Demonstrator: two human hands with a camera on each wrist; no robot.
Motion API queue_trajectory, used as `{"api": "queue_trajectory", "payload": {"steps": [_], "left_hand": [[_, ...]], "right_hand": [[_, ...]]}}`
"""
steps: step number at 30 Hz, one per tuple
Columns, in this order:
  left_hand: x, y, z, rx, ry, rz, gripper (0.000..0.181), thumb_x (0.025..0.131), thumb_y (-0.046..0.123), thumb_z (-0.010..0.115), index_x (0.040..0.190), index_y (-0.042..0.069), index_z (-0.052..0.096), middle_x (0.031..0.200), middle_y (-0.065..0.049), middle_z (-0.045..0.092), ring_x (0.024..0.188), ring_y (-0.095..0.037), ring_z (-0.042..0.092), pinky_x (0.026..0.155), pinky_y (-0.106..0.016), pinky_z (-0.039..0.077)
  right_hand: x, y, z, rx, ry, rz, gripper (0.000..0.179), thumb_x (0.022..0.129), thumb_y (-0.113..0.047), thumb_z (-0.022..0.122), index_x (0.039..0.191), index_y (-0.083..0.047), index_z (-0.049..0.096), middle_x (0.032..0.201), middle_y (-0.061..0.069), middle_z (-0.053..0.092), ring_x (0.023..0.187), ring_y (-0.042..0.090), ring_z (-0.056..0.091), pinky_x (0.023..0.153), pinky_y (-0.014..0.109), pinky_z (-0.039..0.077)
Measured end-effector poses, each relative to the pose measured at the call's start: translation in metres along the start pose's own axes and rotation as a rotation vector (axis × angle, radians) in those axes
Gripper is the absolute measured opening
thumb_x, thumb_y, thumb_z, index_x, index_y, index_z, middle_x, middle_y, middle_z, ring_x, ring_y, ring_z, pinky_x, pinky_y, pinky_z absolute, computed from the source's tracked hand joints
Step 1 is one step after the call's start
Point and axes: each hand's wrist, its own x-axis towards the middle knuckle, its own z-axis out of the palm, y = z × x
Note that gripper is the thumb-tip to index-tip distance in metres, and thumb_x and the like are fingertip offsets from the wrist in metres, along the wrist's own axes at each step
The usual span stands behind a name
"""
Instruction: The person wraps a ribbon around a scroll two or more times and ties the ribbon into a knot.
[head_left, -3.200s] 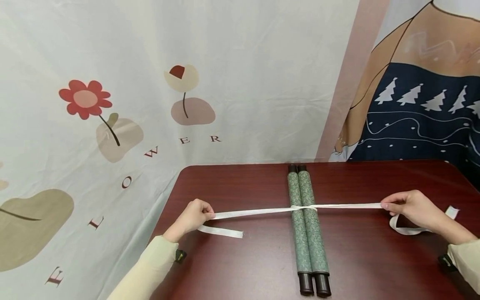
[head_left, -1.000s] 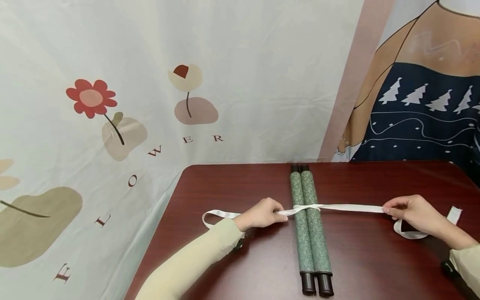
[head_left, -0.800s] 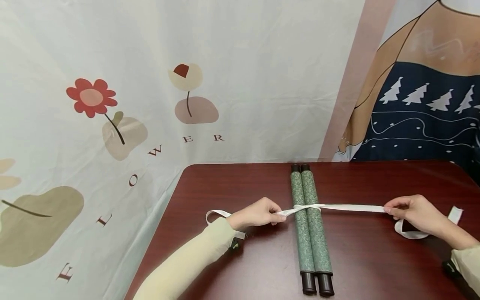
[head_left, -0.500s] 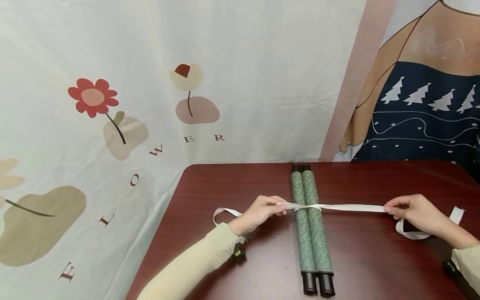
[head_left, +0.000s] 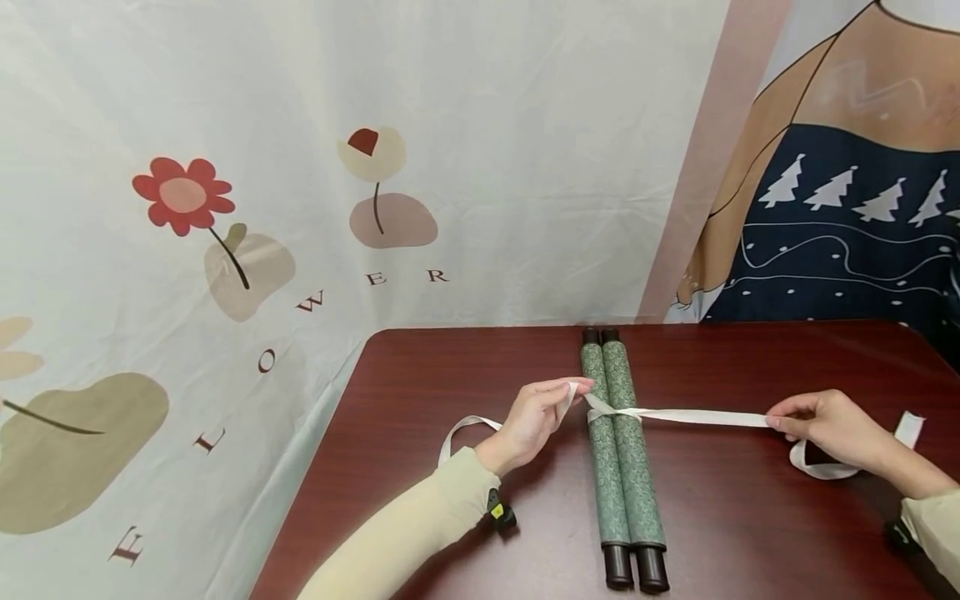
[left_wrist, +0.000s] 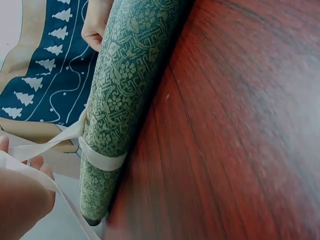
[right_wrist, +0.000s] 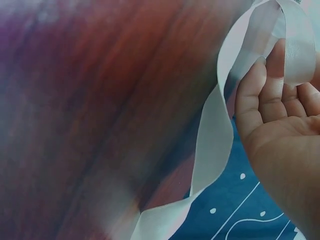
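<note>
Two green patterned scrolls with dark end knobs, the left scroll (head_left: pixel 609 492) and the right scroll (head_left: pixel 639 483), lie side by side on the table. A white ribbon (head_left: pixel 701 416) runs round them and crosses on top. Left of the crossing, my left hand (head_left: pixel 525 425) holds the ribbon, raised near the left scroll; a loose part loops behind the wrist. My right hand (head_left: pixel 836 429) pinches the other length between thumb and fingers, drawn out to the right. In the right wrist view the ribbon's tail (right_wrist: pixel 214 135) hangs twisted beside the hand.
The dark red table (head_left: pixel 720 517) carries the scrolls near its middle, and their far ends reach its back edge. A printed curtain (head_left: pixel 517 150) hangs directly behind the table. A small dark camera (head_left: pixel 501 510) sits on the left wrist.
The left hand has come from far left in toward the scrolls, then lifted and turned with the ribbon, which now bends upward at the crossing. The right hand stays nearly still.
</note>
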Motion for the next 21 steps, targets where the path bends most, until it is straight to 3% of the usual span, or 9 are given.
{"api": "queue_trajectory", "payload": {"steps": [3,6,8,11,15,18,21], "left_hand": [[0.001,-0.001,0.005,0.012,0.047,0.009,0.035,0.105,0.004,0.055,0.128,-0.022,0.061,0.120,-0.018,0.074,0.106,-0.010,0.066,0.097,-0.028,0.051],[0.004,-0.003,0.009,0.029,0.097,0.038,0.031,0.104,0.003,0.060,0.123,-0.022,0.064,0.101,-0.005,0.076,0.082,-0.001,0.058,0.076,-0.019,0.048],[0.005,-0.006,0.011,0.045,0.127,0.065,0.030,0.102,0.001,0.064,0.120,-0.023,0.064,0.093,-0.002,0.075,0.073,0.000,0.053,0.070,-0.018,0.047],[0.007,-0.010,0.012,0.100,0.165,0.100,0.028,0.100,-0.001,0.066,0.118,-0.022,0.065,0.091,-0.006,0.077,0.074,0.000,0.058,0.069,-0.018,0.048],[0.009,-0.016,0.012,0.162,0.191,0.117,0.025,0.098,-0.006,0.065,0.119,-0.021,0.066,0.097,-0.023,0.077,0.083,-0.004,0.067,0.072,-0.019,0.052],[0.009,-0.017,0.013,0.158,0.188,0.113,0.025,0.097,-0.010,0.064,0.118,-0.022,0.066,0.103,-0.033,0.073,0.084,-0.006,0.069,0.074,-0.021,0.055],[0.009,-0.017,0.015,0.146,0.200,0.110,0.021,0.093,-0.014,0.066,0.113,-0.023,0.065,0.104,-0.035,0.072,0.084,-0.009,0.072,0.074,-0.021,0.057]], "right_hand": [[0.000,0.000,0.000,0.003,-0.007,0.004,0.014,0.098,-0.013,0.073,0.103,-0.001,0.079,0.078,-0.002,0.070,0.066,0.005,0.051,0.055,0.026,0.041],[0.000,0.000,0.000,0.003,-0.019,0.007,0.014,0.099,-0.012,0.072,0.103,-0.001,0.079,0.079,-0.002,0.071,0.067,0.004,0.052,0.057,0.025,0.042],[0.000,0.000,0.001,0.015,-0.033,0.006,0.014,0.098,-0.012,0.072,0.103,-0.001,0.079,0.080,-0.001,0.071,0.068,0.005,0.055,0.058,0.025,0.045],[-0.001,-0.002,0.002,0.016,-0.047,-0.007,0.014,0.097,-0.012,0.073,0.104,-0.001,0.078,0.084,0.000,0.073,0.071,0.004,0.058,0.062,0.025,0.049],[-0.002,-0.004,0.001,-0.037,-0.002,-0.020,0.022,0.096,-0.021,0.077,0.106,-0.002,0.079,0.097,0.007,0.076,0.078,-0.001,0.057,0.065,0.024,0.048],[-0.003,-0.003,-0.004,-0.117,0.110,-0.008,0.028,0.096,-0.028,0.078,0.105,-0.002,0.079,0.102,0.016,0.076,0.081,0.007,0.062,0.065,0.028,0.049],[-0.009,0.001,-0.014,-0.203,0.230,0.082,0.032,0.096,-0.028,0.075,0.103,0.003,0.077,0.098,0.023,0.075,0.076,0.025,0.066,0.060,0.040,0.049]]}}
